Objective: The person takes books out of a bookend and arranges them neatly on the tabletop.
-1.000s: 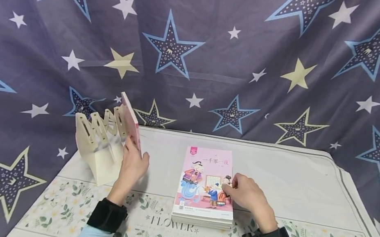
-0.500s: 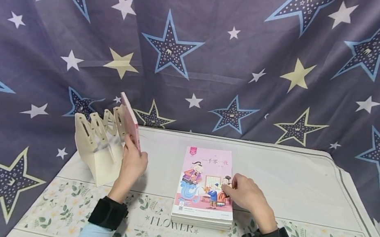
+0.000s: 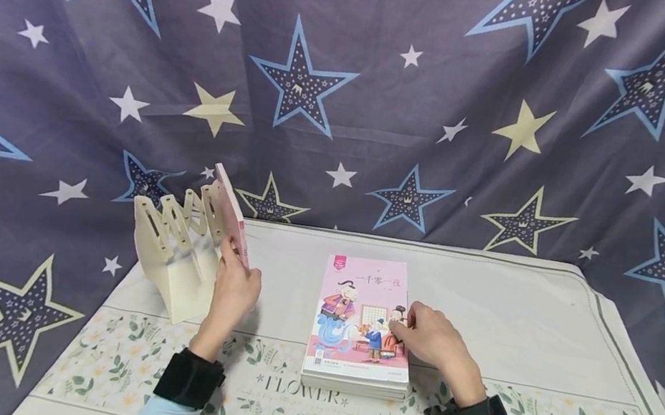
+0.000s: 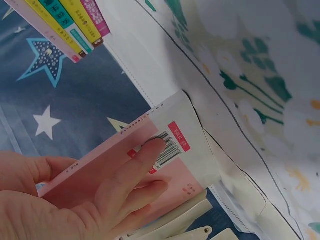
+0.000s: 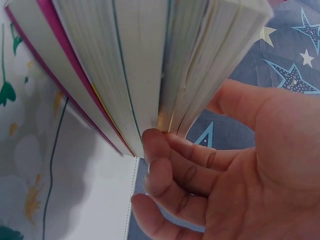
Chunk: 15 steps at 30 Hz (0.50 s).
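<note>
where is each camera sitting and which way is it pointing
Head: worn on the head, looking forward and down at the table, rack, book stack; both hands and sleeves show.
Left wrist: on the left wrist, looking along the left hand gripping a pink book.
Right wrist: on the right wrist, facing the stack's page edges; right hand fingers curl at them.
Shared: head and left wrist views both show the pink book and stack.

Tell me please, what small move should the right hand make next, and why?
Probably lift the top book off the stack. The right hand already pinches that book's right edge, fingertips under the page edges, while the left hand holds a pink book upright against the cream rack, whose other slots look free.
</note>
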{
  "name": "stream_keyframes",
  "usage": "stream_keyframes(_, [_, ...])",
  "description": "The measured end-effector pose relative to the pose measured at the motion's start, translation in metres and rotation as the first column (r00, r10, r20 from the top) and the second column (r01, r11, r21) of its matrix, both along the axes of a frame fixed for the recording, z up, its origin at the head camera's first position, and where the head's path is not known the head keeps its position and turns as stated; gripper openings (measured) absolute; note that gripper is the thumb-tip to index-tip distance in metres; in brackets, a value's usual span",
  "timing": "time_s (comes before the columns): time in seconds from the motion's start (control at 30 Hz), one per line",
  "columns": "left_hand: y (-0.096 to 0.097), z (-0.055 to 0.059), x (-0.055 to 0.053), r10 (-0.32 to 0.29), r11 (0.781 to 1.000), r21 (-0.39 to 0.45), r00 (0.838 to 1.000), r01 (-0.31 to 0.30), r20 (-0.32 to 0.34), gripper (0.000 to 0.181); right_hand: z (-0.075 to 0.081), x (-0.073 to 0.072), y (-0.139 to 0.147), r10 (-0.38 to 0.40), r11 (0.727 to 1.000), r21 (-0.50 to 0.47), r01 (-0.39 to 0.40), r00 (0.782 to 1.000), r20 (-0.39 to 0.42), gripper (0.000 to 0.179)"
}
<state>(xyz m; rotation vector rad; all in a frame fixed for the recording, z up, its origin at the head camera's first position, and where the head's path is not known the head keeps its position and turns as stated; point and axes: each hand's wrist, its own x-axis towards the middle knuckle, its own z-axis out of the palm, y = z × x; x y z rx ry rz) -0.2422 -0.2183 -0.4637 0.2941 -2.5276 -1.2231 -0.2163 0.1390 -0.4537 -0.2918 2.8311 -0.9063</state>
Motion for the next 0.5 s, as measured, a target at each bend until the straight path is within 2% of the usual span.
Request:
stream_keyframes(0.2, [-0.0042,-0.0017,-0.0044,0.032,0.999,-0.008,0.999,-0.033,-0.031,0.083,-0.002,0.0016,0.0,0.01,1.0,-0.012,-0.009,1.0,0.005,0.029])
stream_keyframes(0.5, [-0.0035,0.0,-0.0053,0.018,1.0,-0.001,0.999,-0.018,-0.034,0.085,-0.0008,-0.0001,0.0002,0.006,1.0,0.003,-0.006,1.0,0.01,0.028])
